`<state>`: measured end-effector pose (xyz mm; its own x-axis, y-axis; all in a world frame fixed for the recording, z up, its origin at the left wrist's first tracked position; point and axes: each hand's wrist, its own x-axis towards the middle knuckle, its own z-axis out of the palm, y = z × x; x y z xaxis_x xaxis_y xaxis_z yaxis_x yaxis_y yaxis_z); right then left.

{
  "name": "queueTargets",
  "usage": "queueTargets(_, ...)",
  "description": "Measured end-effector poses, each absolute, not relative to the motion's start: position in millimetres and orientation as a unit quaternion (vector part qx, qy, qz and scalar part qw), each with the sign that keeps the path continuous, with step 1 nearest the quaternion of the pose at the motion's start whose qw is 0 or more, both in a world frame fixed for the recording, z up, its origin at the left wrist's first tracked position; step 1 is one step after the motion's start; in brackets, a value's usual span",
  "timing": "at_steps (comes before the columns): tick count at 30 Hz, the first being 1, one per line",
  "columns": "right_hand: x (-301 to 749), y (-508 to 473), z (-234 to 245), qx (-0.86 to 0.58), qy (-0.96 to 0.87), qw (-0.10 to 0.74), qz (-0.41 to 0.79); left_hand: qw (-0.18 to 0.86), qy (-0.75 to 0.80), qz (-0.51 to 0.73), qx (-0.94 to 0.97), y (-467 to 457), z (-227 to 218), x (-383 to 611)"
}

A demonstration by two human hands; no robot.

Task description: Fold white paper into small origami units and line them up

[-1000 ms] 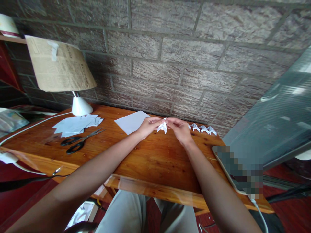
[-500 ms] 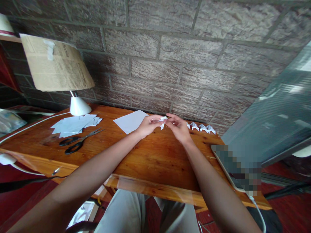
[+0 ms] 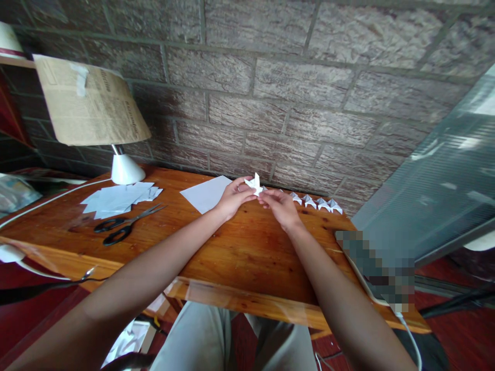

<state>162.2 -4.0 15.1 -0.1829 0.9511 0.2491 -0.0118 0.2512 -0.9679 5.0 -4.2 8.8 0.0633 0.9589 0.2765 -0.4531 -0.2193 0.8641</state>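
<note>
A small folded white paper piece (image 3: pixel 254 184) with pointed flaps is held up between my two hands, above the far side of the wooden table (image 3: pixel 247 257). My left hand (image 3: pixel 233 198) pinches it from the left, thumb along its lower edge. At its lower right corner my right hand (image 3: pixel 279 204) grips it between thumb and fingers. Behind and right of my right hand runs a row of several folded paper pieces (image 3: pixel 309 201); its left part is partly hidden by that hand. A large white paper sheet (image 3: pixel 204 193) lies flat behind my left hand.
Black-handled scissors (image 3: pixel 129 225) lie at the left with blades apart, beside a pile of white paper pieces (image 3: pixel 116 198). A lamp (image 3: pixel 127 169) stands at the back left. A tablet-like device (image 3: pixel 371 268) with a cable lies at the right edge. A brick wall (image 3: pixel 247 103) borders the back.
The folded paper has been turned, its flaps now pointing up instead of down. My right hand has shifted lower and left, uncovering more of the row behind it.
</note>
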Motion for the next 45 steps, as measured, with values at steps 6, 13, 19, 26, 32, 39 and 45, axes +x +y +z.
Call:
queueTargets(6,160,-3,13,-0.381,-0.627,0.500,0.461,0.578,0.269,0.608,0.473,-4,8,2)
queueTargets(13,159,-5,13,-0.382,-0.625,0.509,0.453,0.558,0.275,0.621,0.478,-4,11,4)
queueTargets(19,160,-5,10,-0.389,-0.664,0.501,0.395,0.572,0.284,0.619,0.457,-4,9,5)
queueTargets(26,162,-8,14,-0.356,-0.761,0.482,0.251,0.603,0.289,0.612,0.422,-3,9,2)
queueTargets(32,171,-4,16,-0.362,-0.764,0.481,0.234,0.627,0.266,0.583,0.443,-3,10,-2)
queueTargets(39,178,-7,30,-0.359,-0.812,0.428,0.168,0.630,0.259,0.578,0.450,-1,10,-4)
queueTargets(45,178,-7,27,-0.365,-0.807,0.428,0.177,0.616,0.262,0.577,0.468,0,8,-6)
